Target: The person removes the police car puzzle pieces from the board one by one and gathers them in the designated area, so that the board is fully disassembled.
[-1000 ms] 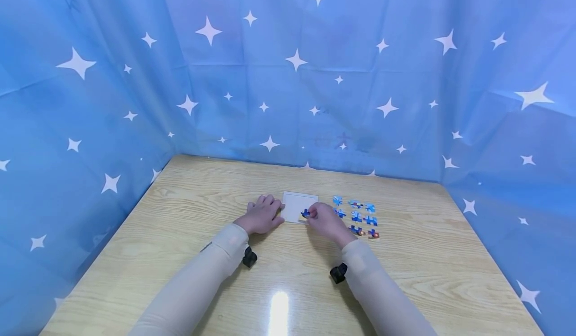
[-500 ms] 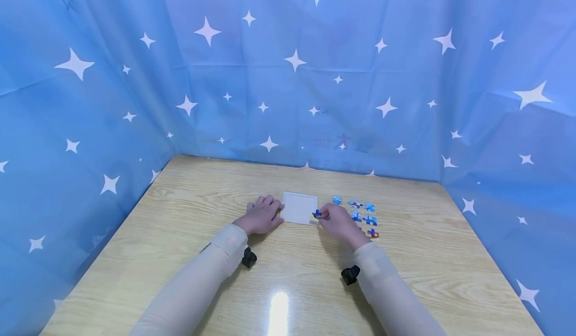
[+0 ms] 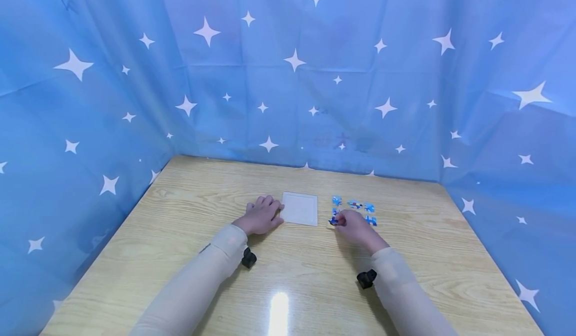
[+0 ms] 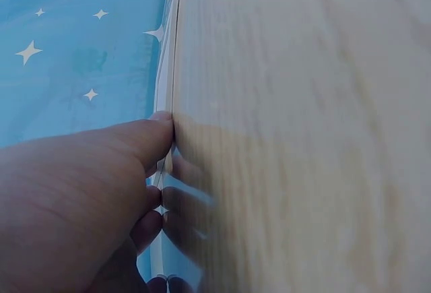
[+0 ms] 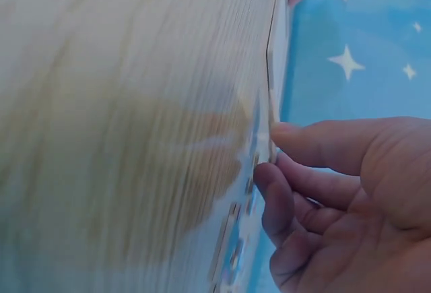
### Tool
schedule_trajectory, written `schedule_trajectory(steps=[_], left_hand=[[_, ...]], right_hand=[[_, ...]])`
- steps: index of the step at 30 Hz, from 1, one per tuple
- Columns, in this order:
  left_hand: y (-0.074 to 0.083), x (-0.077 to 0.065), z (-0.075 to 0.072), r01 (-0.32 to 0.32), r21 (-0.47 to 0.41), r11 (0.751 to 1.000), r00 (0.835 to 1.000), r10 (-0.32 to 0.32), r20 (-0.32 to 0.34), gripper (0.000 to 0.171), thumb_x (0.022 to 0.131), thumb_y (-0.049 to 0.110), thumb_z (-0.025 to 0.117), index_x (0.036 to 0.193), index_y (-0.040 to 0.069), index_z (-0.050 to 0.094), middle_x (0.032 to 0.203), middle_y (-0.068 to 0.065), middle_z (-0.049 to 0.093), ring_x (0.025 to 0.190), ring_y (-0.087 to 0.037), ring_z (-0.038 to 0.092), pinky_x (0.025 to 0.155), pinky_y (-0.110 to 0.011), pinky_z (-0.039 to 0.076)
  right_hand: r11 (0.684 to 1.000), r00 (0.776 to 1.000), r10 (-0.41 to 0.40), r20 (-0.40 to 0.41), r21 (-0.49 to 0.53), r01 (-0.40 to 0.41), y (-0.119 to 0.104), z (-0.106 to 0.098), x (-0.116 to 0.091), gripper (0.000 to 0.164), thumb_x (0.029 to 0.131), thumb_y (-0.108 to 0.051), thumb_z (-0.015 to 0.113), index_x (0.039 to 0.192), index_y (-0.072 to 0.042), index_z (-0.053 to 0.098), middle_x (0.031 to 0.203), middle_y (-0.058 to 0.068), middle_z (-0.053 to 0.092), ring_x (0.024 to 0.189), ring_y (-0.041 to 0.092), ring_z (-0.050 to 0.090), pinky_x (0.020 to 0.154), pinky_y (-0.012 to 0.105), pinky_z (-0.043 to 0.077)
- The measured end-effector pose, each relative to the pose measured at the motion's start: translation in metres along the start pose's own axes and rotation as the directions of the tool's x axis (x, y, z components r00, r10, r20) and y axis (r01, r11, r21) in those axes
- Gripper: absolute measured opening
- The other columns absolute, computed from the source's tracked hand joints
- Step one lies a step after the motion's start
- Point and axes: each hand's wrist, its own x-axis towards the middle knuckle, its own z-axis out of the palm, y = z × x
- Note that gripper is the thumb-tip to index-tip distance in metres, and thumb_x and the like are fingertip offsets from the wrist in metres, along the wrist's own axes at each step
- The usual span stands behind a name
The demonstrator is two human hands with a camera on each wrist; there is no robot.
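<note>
A white square puzzle tray (image 3: pixel 299 209) lies flat on the wooden table. My left hand (image 3: pixel 262 214) rests at its left side with the fingers spread. In the left wrist view, the thumb (image 4: pixel 151 138) touches the thin edge there. To the right of the tray, my right hand (image 3: pixel 357 228) pinches a dark blue jigsaw piece (image 3: pixel 332 221) between thumb and fingers, low over the tabletop. The right wrist view has that piece (image 5: pixel 272 148) nearly edge-on. Some loose jigsaw pieces are hidden behind the right hand.
Blue jigsaw pieces lie in rows right of the tray, among them a corner-like one (image 3: pixel 337 200), a pair behind the hand (image 3: pixel 355 204) and one at the right (image 3: pixel 371 220). The wooden table (image 3: pixel 225 186) ends at a blue star-patterned curtain (image 3: pixel 243 101).
My right hand has carried the dark blue jigsaw piece rightward, from over the tray to beside the loose pieces. The left hand has stayed at the tray's left side.
</note>
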Motion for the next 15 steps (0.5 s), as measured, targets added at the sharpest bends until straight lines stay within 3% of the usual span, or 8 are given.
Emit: schedule_trajectory(steps=[9, 15], left_hand=[[0.0007, 0.0002, -0.0010, 0.003, -0.002, 1.000, 1.000, -0.003, 0.010, 0.046, 0.107, 0.044, 0.049, 0.145, 0.019, 0.050, 0.137, -0.007, 0.042, 0.117, -0.028, 0.037, 0.086, -0.049, 0.031], [0.0005, -0.0011, -0.0014, 0.000, -0.001, 1.000, 1.000, 0.000, 0.005, 0.045, 0.107, 0.044, 0.048, 0.144, 0.019, 0.051, 0.135, -0.006, 0.043, 0.117, -0.027, 0.037, 0.086, -0.048, 0.032]], right_hand=[[0.999, 0.999, -0.020, 0.038, -0.050, 0.022, 0.0074, -0.0061, -0.0047, 0.015, 0.091, 0.003, 0.069, 0.106, 0.005, 0.069, 0.088, 0.007, 0.060, 0.077, 0.020, 0.051, 0.072, 0.038, 0.045], [0.998, 1.000, -0.002, 0.031, -0.056, 0.004, 0.0081, -0.0052, -0.0032, 0.026, 0.089, 0.000, 0.072, 0.114, 0.008, 0.069, 0.096, 0.009, 0.064, 0.083, 0.020, 0.056, 0.078, 0.041, 0.050]])
